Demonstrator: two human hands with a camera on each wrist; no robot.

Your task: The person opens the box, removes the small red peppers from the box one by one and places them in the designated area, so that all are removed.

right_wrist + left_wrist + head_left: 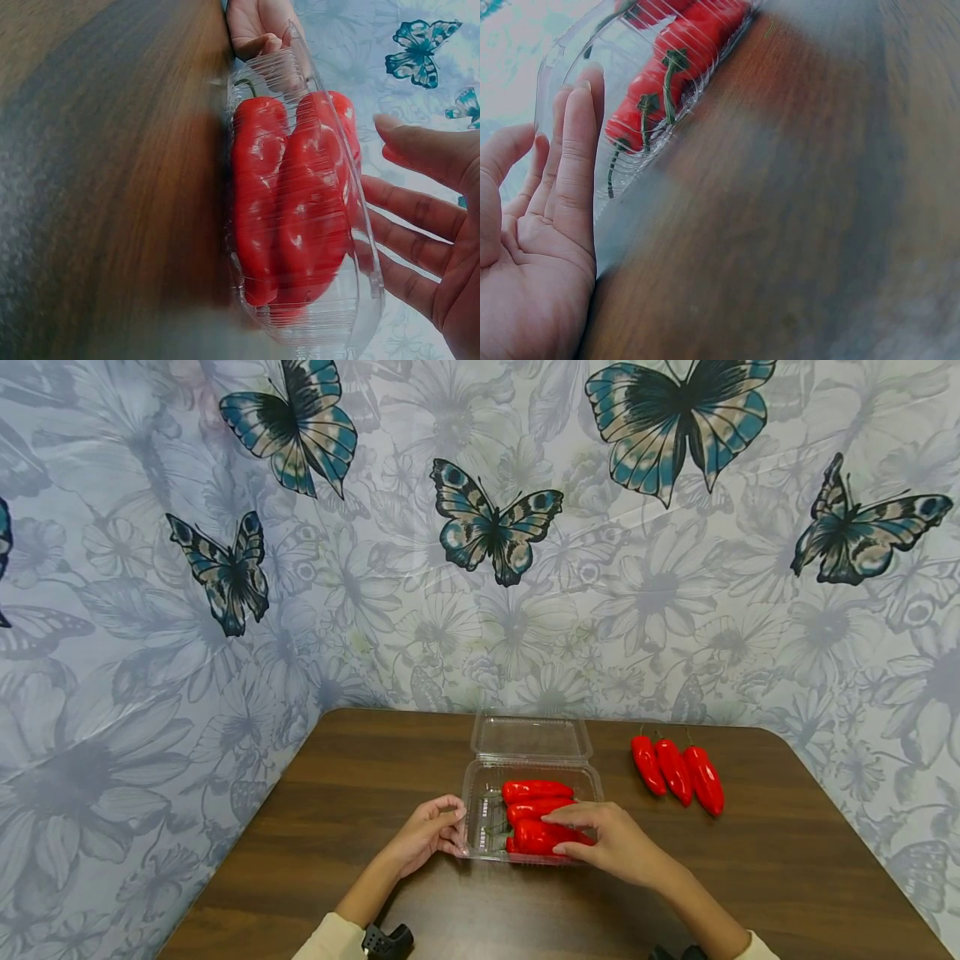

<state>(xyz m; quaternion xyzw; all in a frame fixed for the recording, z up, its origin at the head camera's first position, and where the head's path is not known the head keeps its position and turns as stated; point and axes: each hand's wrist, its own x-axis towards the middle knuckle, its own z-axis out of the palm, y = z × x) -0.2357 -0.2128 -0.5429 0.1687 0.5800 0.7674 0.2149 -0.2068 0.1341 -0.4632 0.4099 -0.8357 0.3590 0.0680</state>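
A clear plastic clamshell box (474, 785) stands on the table with its lid (532, 737) folded back. Inside lie several shiny red chili peppers (531, 791), their green stems pointing left. My left hand (426, 837) holds the box's left rim near the front corner, thumb at the edge and fingers along the outer wall, as the left wrist view shows. Over the front pepper (536, 835) is my right hand (611, 842), thumb and forefinger spread. In the right wrist view its fingers (412, 206) look fairly straight, with no pepper plainly gripped between them.
Three more red peppers (675, 771) lie side by side at the back right of the brown wooden table (360, 768). Behind it hangs a pale floral cloth (517, 652) printed with butterflies.
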